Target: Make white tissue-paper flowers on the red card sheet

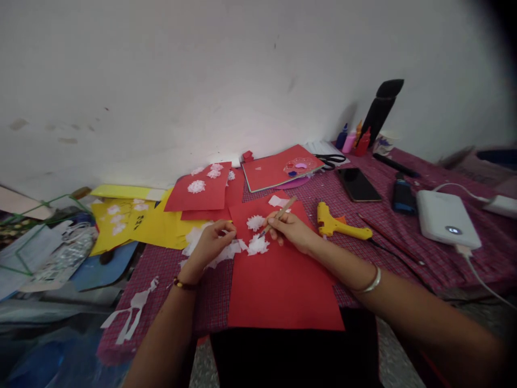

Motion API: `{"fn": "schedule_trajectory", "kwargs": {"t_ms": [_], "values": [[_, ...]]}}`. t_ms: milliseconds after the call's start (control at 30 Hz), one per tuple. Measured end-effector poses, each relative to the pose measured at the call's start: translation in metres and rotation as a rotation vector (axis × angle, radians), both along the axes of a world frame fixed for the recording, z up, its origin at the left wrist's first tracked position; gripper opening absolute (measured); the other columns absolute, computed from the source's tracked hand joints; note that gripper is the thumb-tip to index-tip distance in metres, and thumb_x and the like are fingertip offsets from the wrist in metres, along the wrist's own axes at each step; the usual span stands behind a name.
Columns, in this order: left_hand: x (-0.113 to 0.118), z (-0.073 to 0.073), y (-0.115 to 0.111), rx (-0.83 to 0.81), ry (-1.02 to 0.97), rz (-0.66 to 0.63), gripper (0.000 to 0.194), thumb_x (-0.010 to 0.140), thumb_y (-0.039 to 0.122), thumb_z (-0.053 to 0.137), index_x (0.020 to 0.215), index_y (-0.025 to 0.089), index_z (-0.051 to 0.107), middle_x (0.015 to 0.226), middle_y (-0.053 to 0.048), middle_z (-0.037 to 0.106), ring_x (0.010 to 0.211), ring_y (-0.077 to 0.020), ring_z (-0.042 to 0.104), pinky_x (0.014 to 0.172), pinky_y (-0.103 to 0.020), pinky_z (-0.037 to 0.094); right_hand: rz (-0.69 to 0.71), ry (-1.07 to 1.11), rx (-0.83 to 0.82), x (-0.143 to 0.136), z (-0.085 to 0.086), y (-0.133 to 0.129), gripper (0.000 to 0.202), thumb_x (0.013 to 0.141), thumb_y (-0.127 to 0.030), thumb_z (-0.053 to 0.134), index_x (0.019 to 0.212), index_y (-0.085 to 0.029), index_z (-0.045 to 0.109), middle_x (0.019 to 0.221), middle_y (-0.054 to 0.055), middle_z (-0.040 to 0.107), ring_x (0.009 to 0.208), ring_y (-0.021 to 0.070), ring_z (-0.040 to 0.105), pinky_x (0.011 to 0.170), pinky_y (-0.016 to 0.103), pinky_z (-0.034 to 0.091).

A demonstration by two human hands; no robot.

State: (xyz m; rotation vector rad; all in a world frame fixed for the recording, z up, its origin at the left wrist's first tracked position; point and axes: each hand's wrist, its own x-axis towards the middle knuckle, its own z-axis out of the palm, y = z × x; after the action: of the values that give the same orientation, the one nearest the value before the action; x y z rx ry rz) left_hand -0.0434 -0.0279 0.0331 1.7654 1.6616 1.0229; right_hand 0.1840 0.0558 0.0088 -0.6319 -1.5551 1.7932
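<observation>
In my right hand (287, 229) is a thin wooden stick (283, 211), held like a pen. The stick's dark tip is at the upper edge of a white paper flower (257, 245) on a large red sheet (283, 293). Another white flower (254, 222) lies just above it, and a pale paper strip (279, 201) near the sheet's top. My left hand (217, 240) is left of the flowers with thumb and fingertips curled together, over scraps of white paper (230, 252). Whether anything is between those fingertips is too small to make out.
Behind are red sheets with flowers (210, 196) and a paint palette (301, 166). Yellow sheets (157, 226) lie left. To the right are a yellow glue gun (343, 227), a red brush (390, 240), a phone (358, 184), a white power bank (448, 220) and paint bottles (349, 141).
</observation>
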Motion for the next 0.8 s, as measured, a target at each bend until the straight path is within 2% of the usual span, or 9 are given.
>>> {"fn": "schedule_trajectory", "kwargs": {"t_ms": [100, 133, 200, 267, 333, 433, 500, 600, 800], "values": [[-0.001, 0.001, -0.003, -0.061, -0.059, -0.024, 0.01, 0.079, 0.027, 0.056, 0.077, 0.017, 0.059, 0.072, -0.001, 0.061, 0.065, -0.0127, 0.055, 0.063, -0.025, 0.045, -0.001, 0.021, 0.084, -0.002, 0.0, -0.004, 0.026, 0.084, -0.042, 0.057, 0.086, -0.016, 0.059, 0.056, -0.004, 0.056, 0.043, 0.007, 0.048, 0.039, 0.018, 0.037], [-0.001, 0.0, -0.003, -0.053, -0.003, -0.072, 0.008, 0.077, 0.024, 0.057, 0.081, 0.017, 0.061, 0.078, -0.002, 0.063, 0.072, -0.0142, 0.058, 0.069, -0.027, 0.047, 0.005, 0.022, 0.104, -0.002, 0.0, -0.005, 0.025, 0.085, -0.041, 0.056, 0.086, -0.016, 0.059, 0.057, -0.004, 0.057, 0.042, 0.0068, 0.047, 0.039, 0.018, 0.037], [0.001, -0.001, -0.003, -0.013, 0.164, -0.192, 0.018, 0.071, 0.016, 0.059, 0.088, 0.02, 0.066, 0.094, -0.004, 0.066, 0.091, -0.0181, 0.059, 0.085, -0.033, 0.046, 0.011, 0.019, 0.122, -0.003, 0.001, -0.005, 0.023, 0.086, -0.039, 0.054, 0.087, -0.016, 0.058, 0.058, -0.004, 0.057, 0.041, 0.0064, 0.047, 0.04, 0.018, 0.037], [0.004, -0.003, -0.001, 0.024, 0.285, -0.251, 0.019, 0.07, 0.013, 0.059, 0.084, 0.021, 0.068, 0.099, -0.005, 0.066, 0.099, -0.0201, 0.057, 0.092, -0.036, 0.042, -0.001, 0.011, 0.127, -0.003, 0.002, -0.005, 0.022, 0.086, -0.038, 0.054, 0.087, -0.016, 0.058, 0.059, -0.004, 0.057, 0.041, 0.0062, 0.047, 0.04, 0.019, 0.037], [0.008, -0.004, 0.001, 0.05, 0.278, -0.19, 0.007, 0.075, 0.018, 0.059, 0.072, 0.019, 0.065, 0.092, -0.006, 0.066, 0.093, -0.0195, 0.057, 0.088, -0.034, 0.043, -0.021, 0.008, 0.129, -0.002, 0.003, -0.003, 0.023, 0.087, -0.038, 0.052, 0.089, -0.016, 0.058, 0.059, -0.004, 0.058, 0.04, 0.0063, 0.047, 0.039, 0.019, 0.036], [0.012, -0.003, 0.002, 0.033, 0.063, -0.012, 0.022, 0.081, 0.03, 0.056, 0.064, 0.017, 0.057, 0.073, -0.002, 0.06, 0.072, -0.0146, 0.054, 0.07, -0.027, 0.043, -0.038, 0.011, 0.149, -0.002, 0.004, -0.003, 0.024, 0.089, -0.039, 0.048, 0.093, -0.016, 0.057, 0.059, -0.004, 0.059, 0.039, 0.007, 0.046, 0.039, 0.02, 0.036], [0.014, -0.001, 0.0, -0.031, -0.092, 0.033, 0.027, 0.083, 0.036, 0.056, 0.064, 0.017, 0.054, 0.063, 0.002, 0.052, 0.06, -0.0114, 0.047, 0.058, -0.023, 0.038, -0.028, -0.004, 0.187, -0.002, 0.006, -0.006, 0.023, 0.089, -0.038, 0.048, 0.093, -0.017, 0.056, 0.06, -0.003, 0.058, 0.041, 0.0072, 0.047, 0.041, 0.02, 0.037], [0.021, 0.002, -0.005, -0.078, -0.172, 0.022, 0.032, 0.084, 0.041, 0.056, 0.063, 0.016, 0.053, 0.058, 0.004, 0.047, 0.055, -0.0094, 0.041, 0.053, -0.022, 0.032, -0.014, -0.045, 0.243, -0.006, 0.007, -0.015, 0.021, 0.087, -0.038, 0.052, 0.086, -0.018, 0.057, 0.063, -0.004, 0.055, 0.048, 0.0072, 0.047, 0.048, 0.02, 0.039], [0.041, 0.006, -0.009, 0.002, -0.015, -0.096, 0.027, 0.083, 0.036, 0.056, 0.066, 0.016, 0.057, 0.062, 0.002, 0.052, 0.06, -0.011, 0.045, 0.057, -0.023, 0.034, 0.084, -0.05, 0.148, -0.011, 0.009, -0.025, 0.026, 0.08, -0.043, 0.061, 0.078, -0.018, 0.053, 0.066, -0.003, 0.053, 0.054, 0.0079, 0.046, 0.051, 0.021, 0.038]]}}
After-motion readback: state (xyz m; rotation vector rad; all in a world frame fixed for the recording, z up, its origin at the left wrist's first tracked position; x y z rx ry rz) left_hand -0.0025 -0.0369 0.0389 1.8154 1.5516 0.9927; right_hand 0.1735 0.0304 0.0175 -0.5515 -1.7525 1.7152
